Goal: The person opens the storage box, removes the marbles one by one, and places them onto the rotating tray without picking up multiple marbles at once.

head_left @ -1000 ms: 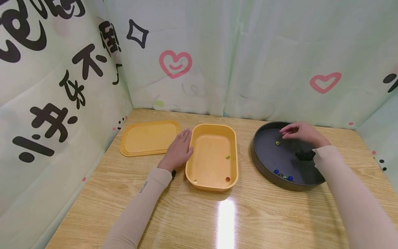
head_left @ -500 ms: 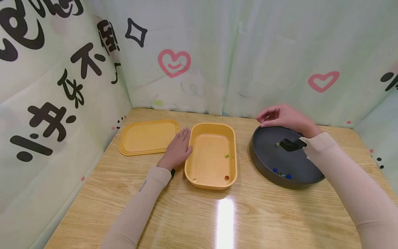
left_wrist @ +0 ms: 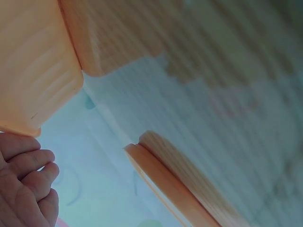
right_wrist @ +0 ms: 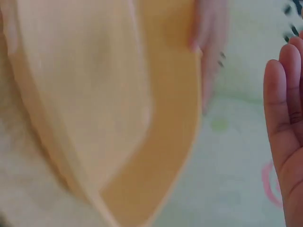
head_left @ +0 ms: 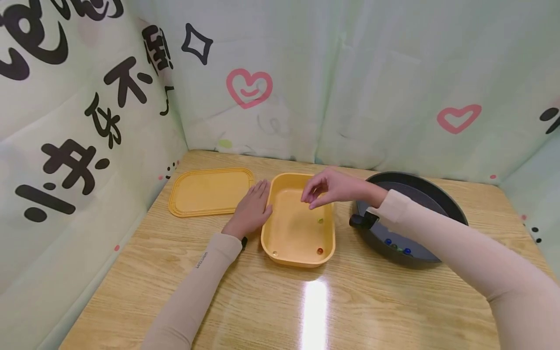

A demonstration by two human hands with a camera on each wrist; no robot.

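Note:
My left hand (head_left: 252,208) lies with straight fingers along the left wall of a yellow plastic box (head_left: 288,233); in the left wrist view its fingertips (left_wrist: 40,153) meet the box rim. Over the upper right of that box hovers my right hand (head_left: 330,188), fingers bent toward the thumb. No object shows at its fingertips, and the inside of its grasp is hidden. Inside the box lie a yellow-green marble (head_left: 320,220), a red marble (head_left: 320,251) and a clear marble (head_left: 274,253). Right of it, the dark round pan (head_left: 455,214) holds several marbles, including a blue marble (head_left: 388,241).
A flat yellow lid (head_left: 212,192) lies on the wooden table (head_left: 245,306) left of the box. The right forearm (head_left: 442,248) crosses above the pan and covers part of it. Printed curtains (head_left: 376,87) hang behind the table and along its left side.
My right hand has travelled left from inside the pan, across its rim, to above the yellow box. The left hand has stayed against the box.

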